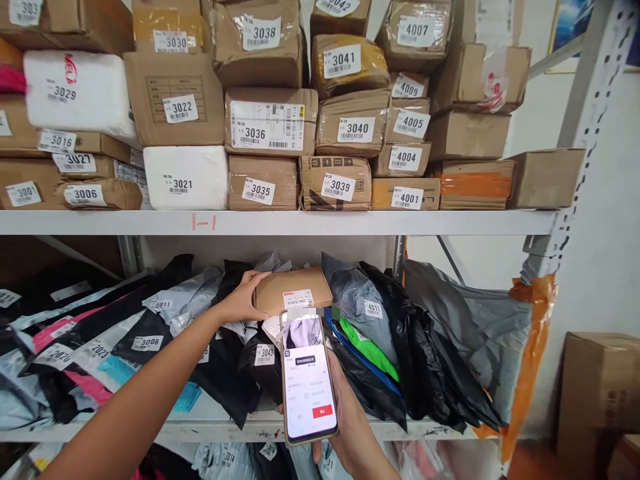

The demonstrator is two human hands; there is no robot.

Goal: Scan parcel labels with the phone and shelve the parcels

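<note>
My left hand (244, 297) grips the left end of a flat brown cardboard box (293, 283), with its fingers on top and the thumb low on the near side. A white label with red print sits on the box's near side, partly covered by a blurred patch. Just below and in front of it, my right hand (340, 407) holds a smartphone (309, 387) upright, its lit screen facing me. The screen shows a camera picture at the top and a white page with a red button beneath. Most of my right fingers are hidden behind the phone.
Numbered cardboard boxes (273, 120) are stacked on the upper shelf (300, 223). On the middle shelf, plastic mailing bags (365, 293) lean on both sides of the box. A metal upright (575, 133) stands at the right, with more cartons (597, 393) on the floor beyond.
</note>
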